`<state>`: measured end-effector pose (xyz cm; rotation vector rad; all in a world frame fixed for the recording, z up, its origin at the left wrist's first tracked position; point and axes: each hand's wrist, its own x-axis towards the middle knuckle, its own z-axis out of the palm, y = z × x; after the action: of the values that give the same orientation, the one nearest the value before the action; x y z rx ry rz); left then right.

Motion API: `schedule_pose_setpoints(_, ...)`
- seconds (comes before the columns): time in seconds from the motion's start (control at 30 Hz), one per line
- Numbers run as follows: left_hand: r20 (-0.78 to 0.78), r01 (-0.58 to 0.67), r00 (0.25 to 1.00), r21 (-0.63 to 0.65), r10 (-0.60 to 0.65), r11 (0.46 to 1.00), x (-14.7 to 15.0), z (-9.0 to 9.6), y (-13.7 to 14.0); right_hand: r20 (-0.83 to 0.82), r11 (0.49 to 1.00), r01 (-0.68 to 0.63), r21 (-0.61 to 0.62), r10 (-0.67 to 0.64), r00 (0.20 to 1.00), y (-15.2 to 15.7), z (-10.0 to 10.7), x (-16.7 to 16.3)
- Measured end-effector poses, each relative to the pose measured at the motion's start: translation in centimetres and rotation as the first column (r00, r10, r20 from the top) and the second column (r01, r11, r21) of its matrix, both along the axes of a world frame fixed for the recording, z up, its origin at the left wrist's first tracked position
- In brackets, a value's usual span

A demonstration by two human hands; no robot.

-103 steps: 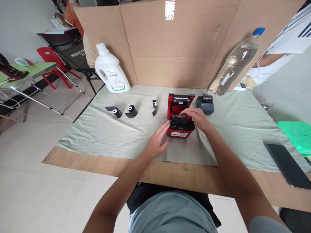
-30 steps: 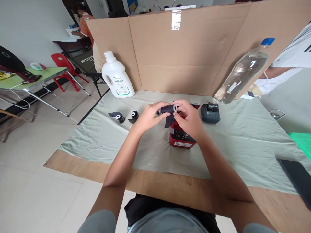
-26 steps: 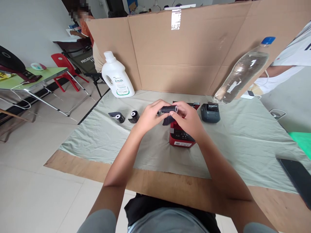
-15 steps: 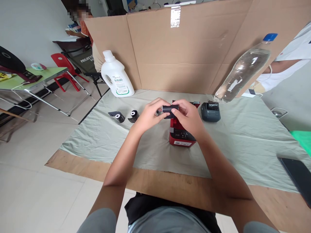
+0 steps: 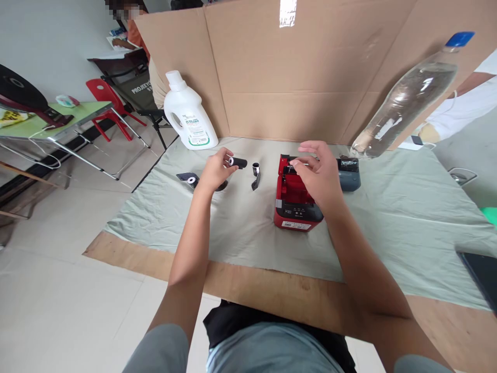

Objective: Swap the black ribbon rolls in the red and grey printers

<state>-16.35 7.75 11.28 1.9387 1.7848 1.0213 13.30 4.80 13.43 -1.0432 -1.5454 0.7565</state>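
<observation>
My left hand (image 5: 217, 170) grips a small black roll (image 5: 239, 163) with a white core, held above the cloth. Over the red and black printer (image 5: 298, 210), my right hand (image 5: 319, 173) hovers with its fingers apart, thumb and index close to the upper part of the uncovered red bay. Whether they touch the printer I cannot tell. Between the hands stands another black roll (image 5: 256, 168) with a loose strip. A further roll (image 5: 192, 181) lies left of my left hand, and one more roll (image 5: 222, 186) is partly hidden by that hand.
A dark grey device (image 5: 349, 178) sits behind my right hand. A white detergent bottle (image 5: 190, 114) and a tilted water bottle (image 5: 411, 98) stand before the cardboard (image 5: 287, 67). A phone (image 5: 479, 274) lies at right. Other people are beyond the cardboard.
My hands have parted from the roll they both held. The left moved leftward with it; the right let go and moved right over the printer. The view shifted slightly.
</observation>
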Motion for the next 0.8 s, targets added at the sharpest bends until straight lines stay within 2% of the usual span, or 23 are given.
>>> schedule_pose_setpoints(0.17, -0.278, -0.023, 0.96, -0.124, -0.013, 0.992, 1.0, -3.7, 1.6, 0.005, 1.0, 0.013, -0.014, -0.013, 1.0, 0.2, -0.3, 0.0)
schedule_pose_setpoints(0.27, -0.417, -0.042, 0.909, -0.158, -0.028, 0.987, 1.7, -4.5, 1.8, 0.007, 1.0, 0.021, 0.007, -0.021, 1.0, 0.4, -0.5, 0.1)
schedule_pose_setpoints(0.37, -0.441, -0.049, 0.898, -0.13, -0.014, 0.99, 1.1, -3.8, 1.6, 0.004, 0.999, 0.032, 0.024, -0.032, 0.999, 0.6, -0.5, 0.3)
schedule_pose_setpoints(0.43, -0.424, -0.086, 0.904, -0.081, 0.044, 0.993, -0.3, -2.8, 1.2, 0.004, 0.999, 0.04, 0.029, -0.04, 0.999, 0.6, -0.4, 0.4)
schedule_pose_setpoints(0.57, -0.381, -0.269, 0.896, -0.057, 0.228, 0.961, -4.2, -1.2, 0.3, 0.014, 0.998, 0.051, 0.047, -0.051, 0.999, 0.5, 0.0, 0.6)
schedule_pose_setpoints(0.67, -0.4, -0.314, 0.89, -0.193, 0.218, 0.93, -6.4, -1.3, -0.1, 0.015, 0.998, 0.056, 0.038, -0.057, 0.998, 0.3, 0.2, 0.6)
schedule_pose_setpoints(0.73, -0.414, -0.294, 0.898, -0.308, 0.151, 0.905, -6.9, -1.8, -0.1, 0.006, 0.998, 0.055, 0.013, -0.055, 0.998, 0.3, 0.2, 0.5)
schedule_pose_setpoints(0.8, -0.407, -0.255, 0.909, -0.37, 0.091, 0.893, -6.7, -2.2, -0.1, -0.005, 0.999, 0.053, -0.006, -0.053, 0.999, 0.3, 0.2, 0.4)
